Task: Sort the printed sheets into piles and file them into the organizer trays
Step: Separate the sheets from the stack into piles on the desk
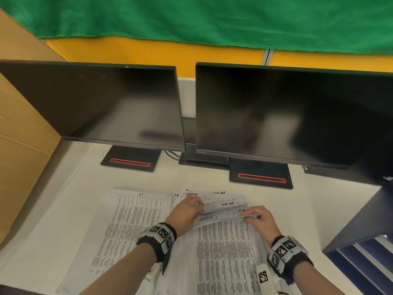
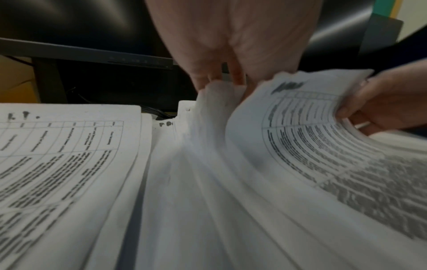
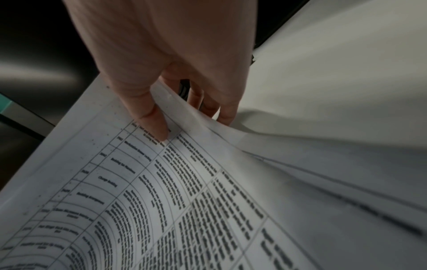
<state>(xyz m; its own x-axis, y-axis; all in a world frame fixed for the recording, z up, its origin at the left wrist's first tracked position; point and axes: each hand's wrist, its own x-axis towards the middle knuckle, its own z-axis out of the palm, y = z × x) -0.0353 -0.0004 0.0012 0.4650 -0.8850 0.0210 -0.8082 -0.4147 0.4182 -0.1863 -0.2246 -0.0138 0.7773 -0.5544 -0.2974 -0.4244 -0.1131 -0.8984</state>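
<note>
Pinching the top sheet (image 1: 225,218) at its far edge, the right hand (image 1: 262,220) and left hand (image 1: 185,213) are risking dragging loose pages beneath along.

White desk (image 1: 70,188) w/ two dark monitors (image 1: 95,103) side by side on black stands. Behind: yellow partition (image 1: 148,52), green cloth (image 1: 191,18) above. Cardboard box (image 1: 19,124) at left.

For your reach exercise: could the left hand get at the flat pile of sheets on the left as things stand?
Probably yes. The flat pile lies uncovered right beside the left hand, but that hand is busy gripping the lifted sheets and would have to let go first.
</note>
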